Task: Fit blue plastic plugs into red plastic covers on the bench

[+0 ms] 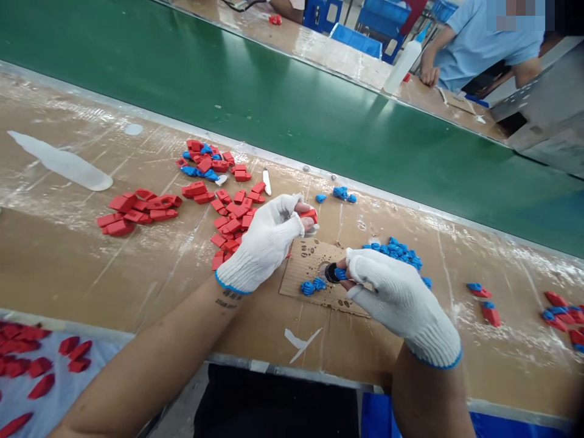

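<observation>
Both my hands wear white knit gloves with cut-off fingertips. My left hand is closed, pinching a small red plastic piece at its fingertips above the bench. My right hand is closed too, its fingertips holding a small blue piece against a black round cap. Both hover over a stained cardboard square on which a few blue pieces lie. A heap of red pieces lies just left of my left hand, and a heap of blue pieces behind my right.
More red pieces lie far left, a mixed red and blue pile behind, and assembled ones at right. A clear squeeze bottle lies on the bench. A green conveyor belt runs behind; another person works beyond it.
</observation>
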Motion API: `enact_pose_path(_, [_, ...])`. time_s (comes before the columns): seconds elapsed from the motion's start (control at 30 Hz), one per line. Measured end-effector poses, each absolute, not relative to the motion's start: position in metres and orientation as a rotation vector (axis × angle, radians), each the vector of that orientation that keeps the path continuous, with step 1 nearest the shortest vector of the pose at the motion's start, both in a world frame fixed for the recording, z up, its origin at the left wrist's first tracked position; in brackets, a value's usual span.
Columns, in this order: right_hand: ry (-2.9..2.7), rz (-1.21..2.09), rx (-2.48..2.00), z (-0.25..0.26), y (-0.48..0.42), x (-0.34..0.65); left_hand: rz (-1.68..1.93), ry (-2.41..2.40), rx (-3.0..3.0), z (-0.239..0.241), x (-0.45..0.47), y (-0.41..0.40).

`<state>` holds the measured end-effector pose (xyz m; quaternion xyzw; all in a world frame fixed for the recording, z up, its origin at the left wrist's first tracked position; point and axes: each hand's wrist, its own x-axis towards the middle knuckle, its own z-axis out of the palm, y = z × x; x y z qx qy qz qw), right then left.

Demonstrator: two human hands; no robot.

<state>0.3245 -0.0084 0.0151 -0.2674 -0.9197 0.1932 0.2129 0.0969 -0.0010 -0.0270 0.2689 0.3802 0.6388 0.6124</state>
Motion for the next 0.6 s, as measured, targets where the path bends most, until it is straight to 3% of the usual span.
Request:
enact_pose_path(0.37, [-2.577,0.585,-0.823,0.016,-0.007,0.326,1.438,0.878,0.655,-0.026,0.092,-0.002])
enact_pose_path(0.6, [-1.948,0.859,-1.076,0.009,-0.007,0.341,1.334,0.902,0.886,-0.022,0.09,-0.007])
